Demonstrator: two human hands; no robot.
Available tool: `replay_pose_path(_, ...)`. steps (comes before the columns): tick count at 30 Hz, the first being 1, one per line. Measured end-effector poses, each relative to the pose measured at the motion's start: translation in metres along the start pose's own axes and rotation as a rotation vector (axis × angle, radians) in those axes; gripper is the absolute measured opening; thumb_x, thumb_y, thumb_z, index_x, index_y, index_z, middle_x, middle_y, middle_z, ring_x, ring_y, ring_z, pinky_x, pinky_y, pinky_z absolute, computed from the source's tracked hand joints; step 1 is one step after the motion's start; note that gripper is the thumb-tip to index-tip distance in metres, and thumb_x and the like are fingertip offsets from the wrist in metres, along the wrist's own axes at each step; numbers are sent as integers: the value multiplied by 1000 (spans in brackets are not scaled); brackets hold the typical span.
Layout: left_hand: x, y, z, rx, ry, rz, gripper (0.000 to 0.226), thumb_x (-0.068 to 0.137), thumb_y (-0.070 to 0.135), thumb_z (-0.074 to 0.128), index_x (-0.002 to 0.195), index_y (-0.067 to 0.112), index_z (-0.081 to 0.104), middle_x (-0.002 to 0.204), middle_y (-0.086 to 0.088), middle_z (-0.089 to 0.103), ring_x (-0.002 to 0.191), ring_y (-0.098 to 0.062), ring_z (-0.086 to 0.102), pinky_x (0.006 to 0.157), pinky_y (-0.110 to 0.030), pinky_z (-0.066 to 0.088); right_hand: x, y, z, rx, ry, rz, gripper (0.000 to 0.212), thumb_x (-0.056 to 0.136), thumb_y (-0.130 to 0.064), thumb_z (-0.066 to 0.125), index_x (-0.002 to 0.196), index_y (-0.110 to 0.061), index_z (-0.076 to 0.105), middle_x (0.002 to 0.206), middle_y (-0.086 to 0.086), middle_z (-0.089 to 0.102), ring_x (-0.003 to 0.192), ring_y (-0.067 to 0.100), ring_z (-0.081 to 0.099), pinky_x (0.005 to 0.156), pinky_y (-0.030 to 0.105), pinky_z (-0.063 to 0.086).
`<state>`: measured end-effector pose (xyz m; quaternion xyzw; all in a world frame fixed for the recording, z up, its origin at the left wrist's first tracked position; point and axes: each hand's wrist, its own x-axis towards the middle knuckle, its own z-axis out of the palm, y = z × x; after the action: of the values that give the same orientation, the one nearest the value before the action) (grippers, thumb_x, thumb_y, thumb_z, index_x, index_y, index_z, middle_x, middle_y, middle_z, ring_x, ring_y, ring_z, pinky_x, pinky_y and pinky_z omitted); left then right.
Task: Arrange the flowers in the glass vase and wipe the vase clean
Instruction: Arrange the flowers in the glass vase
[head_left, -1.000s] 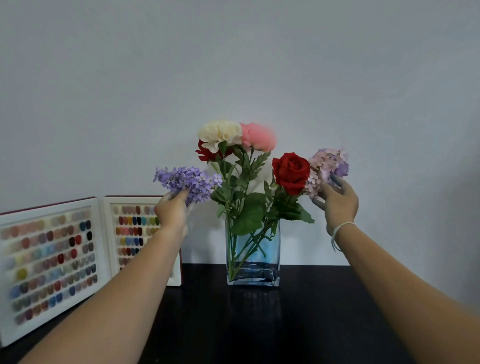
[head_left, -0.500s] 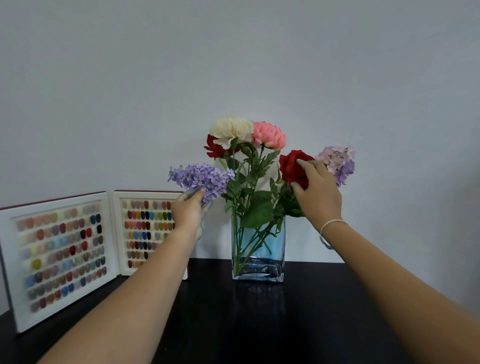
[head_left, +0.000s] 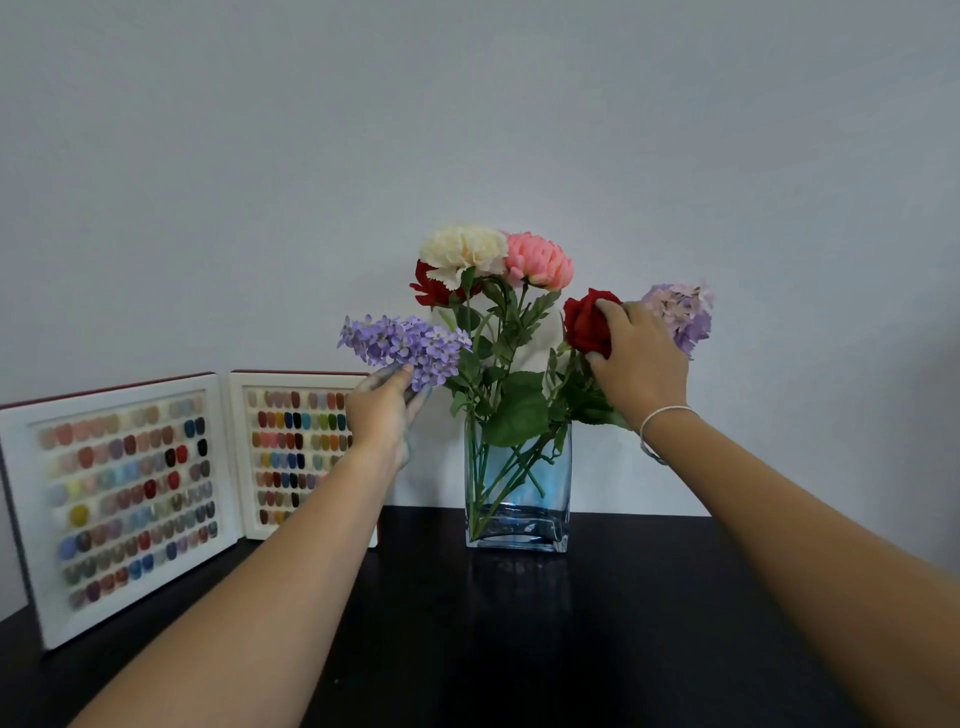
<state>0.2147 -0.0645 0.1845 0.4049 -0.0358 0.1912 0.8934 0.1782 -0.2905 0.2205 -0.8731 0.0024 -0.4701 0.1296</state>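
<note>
On the dark table (head_left: 649, 623), against the wall, the vase (head_left: 518, 493) stands upright, tinted blue, with every stem already in it. Left of the vase, the left hand (head_left: 382, 415) reaches up under the lilac spray (head_left: 405, 345); its fingers (head_left: 392, 375) pinch the spray's lower edge from below. Right of the vase, the right hand (head_left: 636, 358) cups the rose (head_left: 587, 322), fingers curled over the bloom's top and side, with the pale hydrangea (head_left: 680, 317) just behind the knuckles. Above the vase sit a cream bloom (head_left: 462, 249) and a pink bloom (head_left: 537, 260), untouched.

This looks like the arranging step; no cloth is in view, so wiping seems still to come.

The risk lies in leverage. Both hands work high above the vase, pulling outward on long stems that pivot at the rim, so a firm tug sideways could tip the vase or drag it across the table. Squeezing the rose by its head could also crush or loosen petals, and the hydrangea may be knocked askew by the back of the hand. The swatch boards (head_left: 130, 499) left of the vase are near the left forearm.
</note>
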Motion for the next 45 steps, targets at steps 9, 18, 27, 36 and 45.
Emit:
replay_pose_path(9,-25,-29,-10,275,20,21,45,86,13,58,128,12,42,80,0,50,71,-14,52,76,-30,52,2,8,1,-101,96,-122,18,89,-13,48,104,-7,54,107,14,59,97,30,50,60,34,40)
replay_pose_path(18,-58,-77,-13,1071,-437,564,44,82,16,59,124,25,47,124,3,47,115,-11,41,90,-17,31,11,16,-9,34,175,-85,19,88,-13,46,93,-8,63,100,10,65,93,29,55,63,33,40)
replay_pose_path(27,-39,-76,0,1382,-477,759,37,88,14,51,125,18,52,123,-4,57,116,-24,44,88,-33,42,-14,32,0,62,142,-88,13,88,-13,49,92,-10,62,100,8,64,88,26,56,63,33,44)
replay_pose_path(36,-17,-53,0,1347,-542,803,26,90,7,46,107,10,65,109,-9,67,101,-25,58,83,-30,43,-47,45,11,338,281,-26,22,83,-15,59,104,-16,53,104,0,55,82,16,52,58,21,36)
replay_pose_path(45,6,-14,2,1437,-651,785,25,90,4,46,102,9,67,108,-11,67,99,-25,58,85,-34,44,-50,46,39,402,-5,143,31,81,-33,61,110,-24,57,110,-1,56,94,19,52,70,32,44)
